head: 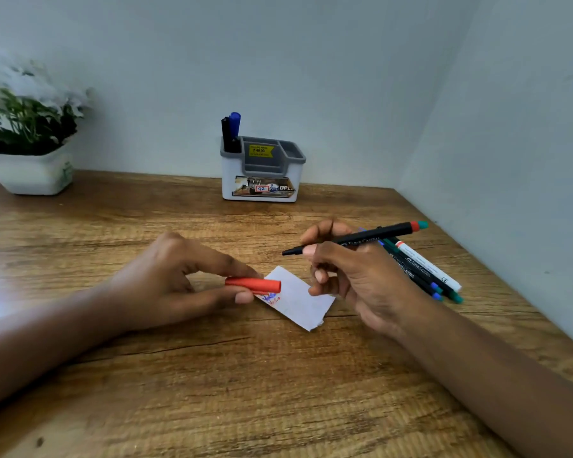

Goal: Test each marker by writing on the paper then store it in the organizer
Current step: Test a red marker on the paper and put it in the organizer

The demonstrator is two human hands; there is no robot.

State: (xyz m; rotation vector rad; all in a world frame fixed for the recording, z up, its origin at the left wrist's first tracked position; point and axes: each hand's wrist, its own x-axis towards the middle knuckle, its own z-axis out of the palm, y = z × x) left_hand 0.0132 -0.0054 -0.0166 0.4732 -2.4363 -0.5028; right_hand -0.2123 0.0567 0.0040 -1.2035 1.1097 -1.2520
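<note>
The left hand (166,279) pinched a red cap (253,284) between thumb and fingers, its open end over the left corner of the paper (298,300), which lay on the wooden surface (212,391) and bore blue and red scribbles. The right hand (351,276) closed its grip on an uncapped black marker (354,239), tip pointing left above the paper. More markers (424,272) lay just right of that hand. At the far side, the organizer (262,180) held 2 markers in its left compartment.
</note>
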